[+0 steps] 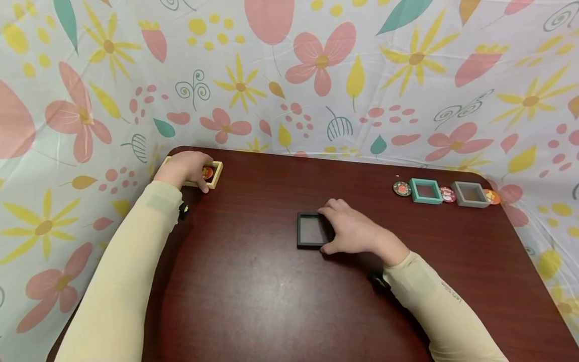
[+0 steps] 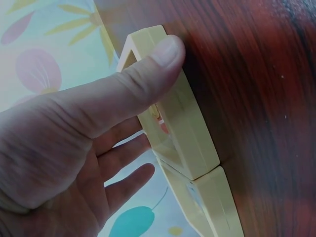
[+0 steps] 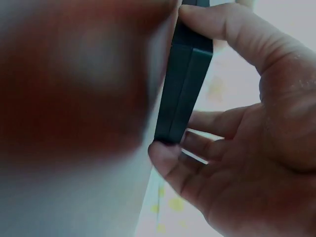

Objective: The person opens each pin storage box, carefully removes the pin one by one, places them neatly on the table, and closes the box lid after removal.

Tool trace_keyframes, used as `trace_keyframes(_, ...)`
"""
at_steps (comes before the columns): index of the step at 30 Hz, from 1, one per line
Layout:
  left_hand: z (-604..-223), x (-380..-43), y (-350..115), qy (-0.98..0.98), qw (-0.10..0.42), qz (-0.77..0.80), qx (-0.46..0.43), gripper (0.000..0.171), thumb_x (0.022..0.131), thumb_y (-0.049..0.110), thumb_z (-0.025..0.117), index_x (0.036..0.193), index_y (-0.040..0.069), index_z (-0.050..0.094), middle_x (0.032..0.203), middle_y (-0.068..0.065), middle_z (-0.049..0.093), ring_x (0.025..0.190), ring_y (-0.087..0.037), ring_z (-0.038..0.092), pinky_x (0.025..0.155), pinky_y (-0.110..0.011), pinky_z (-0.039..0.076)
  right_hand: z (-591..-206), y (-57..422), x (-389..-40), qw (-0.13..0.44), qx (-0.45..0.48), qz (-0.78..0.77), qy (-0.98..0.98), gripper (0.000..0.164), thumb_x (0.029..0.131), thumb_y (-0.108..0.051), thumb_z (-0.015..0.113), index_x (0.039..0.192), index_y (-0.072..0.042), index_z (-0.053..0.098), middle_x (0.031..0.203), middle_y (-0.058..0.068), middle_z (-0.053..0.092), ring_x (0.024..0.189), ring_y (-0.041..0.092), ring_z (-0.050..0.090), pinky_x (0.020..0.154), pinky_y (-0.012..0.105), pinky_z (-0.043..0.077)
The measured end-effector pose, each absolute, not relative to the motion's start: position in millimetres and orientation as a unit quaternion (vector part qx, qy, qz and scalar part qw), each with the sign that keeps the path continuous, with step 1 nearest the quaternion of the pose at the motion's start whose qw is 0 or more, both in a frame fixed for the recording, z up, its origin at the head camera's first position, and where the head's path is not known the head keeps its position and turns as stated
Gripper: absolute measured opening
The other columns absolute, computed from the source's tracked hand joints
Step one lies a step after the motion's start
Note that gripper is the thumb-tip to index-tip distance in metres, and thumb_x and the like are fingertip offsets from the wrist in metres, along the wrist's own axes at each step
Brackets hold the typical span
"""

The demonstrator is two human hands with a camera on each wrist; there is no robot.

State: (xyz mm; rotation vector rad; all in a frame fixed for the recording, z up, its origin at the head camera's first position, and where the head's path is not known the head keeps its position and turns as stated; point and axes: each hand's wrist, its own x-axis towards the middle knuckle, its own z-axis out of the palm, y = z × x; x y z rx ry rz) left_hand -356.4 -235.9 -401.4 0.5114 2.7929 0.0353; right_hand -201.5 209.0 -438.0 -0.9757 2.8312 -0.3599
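At the table's far left corner my left hand (image 1: 183, 167) holds a pale yellow square frame (image 2: 190, 123), thumb on its near wall. The other fingers reach over to the far side, partly hidden behind the frame. Inside the frame shows an orange disc (image 1: 207, 173). A second yellow frame (image 2: 219, 207) stands end to end with it, mostly under the hand in the head view. Around the middle of the table, my right hand (image 1: 357, 231) grips a black square frame (image 1: 300, 232) by its right part, thumb at the near side and fingers at the far side.
Toward the back right, a patterned dark disc (image 1: 401, 188), a teal frame (image 1: 426, 201), a pink-and-white disc (image 1: 448, 194), a grey frame (image 1: 472, 203) and an orange disc (image 1: 492, 196) stand in a row. A flowered cloth (image 1: 271, 100) hangs behind the dark red table (image 1: 253, 301).
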Motion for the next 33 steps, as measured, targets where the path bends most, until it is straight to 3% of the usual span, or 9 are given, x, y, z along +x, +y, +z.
trace_keyframes(9,-397.6,-353.7,-235.3,0.972,0.147,0.010,0.182,0.086,0.062,0.035,0.093,0.135,0.007,0.056,0.124,-0.013,0.061,0.102,-0.028,0.053,0.094,-0.049,0.041,-433.5,279.2,-250.9,0.045,-0.256,-0.143,0.955,0.091,0.063,-0.040,0.086,0.137,-0.002,0.049,0.126,0.007,0.045,0.115,0.023,0.038,0.091,0.042,0.041)
trace_keyframes(16,-396.4,-354.5,-232.7,0.971,0.150,0.005,0.184,0.085,0.061,0.035,0.093,0.133,0.007,0.057,0.121,-0.012,0.062,0.101,-0.028,0.054,0.094,-0.049,0.041,-424.6,325.0,-283.5,0.072,-0.195,-0.116,0.971,0.091,0.070,-0.036,0.085,0.143,0.000,0.043,0.139,0.016,0.039,0.123,0.034,0.034,0.094,0.053,0.039)
trace_keyframes(22,-395.6,-354.4,-231.9,0.972,0.150,0.004,0.182,0.086,0.061,0.035,0.093,0.134,0.007,0.057,0.122,-0.012,0.061,0.101,-0.028,0.054,0.094,-0.049,0.041,-425.0,351.3,-304.4,0.098,-0.165,-0.103,0.976,0.093,0.070,-0.035,0.084,0.144,0.002,0.041,0.151,0.026,0.027,0.135,0.043,0.026,0.102,0.059,0.032)
trace_keyframes(33,-395.9,-354.6,-233.6,0.972,0.153,0.005,0.180,0.086,0.061,0.034,0.093,0.134,0.007,0.057,0.123,-0.013,0.061,0.103,-0.028,0.054,0.095,-0.049,0.041,-432.6,373.6,-322.6,0.118,-0.174,-0.089,0.974,0.094,0.068,-0.039,0.087,0.143,0.000,0.044,0.150,0.026,0.030,0.135,0.045,0.026,0.106,0.061,0.025)
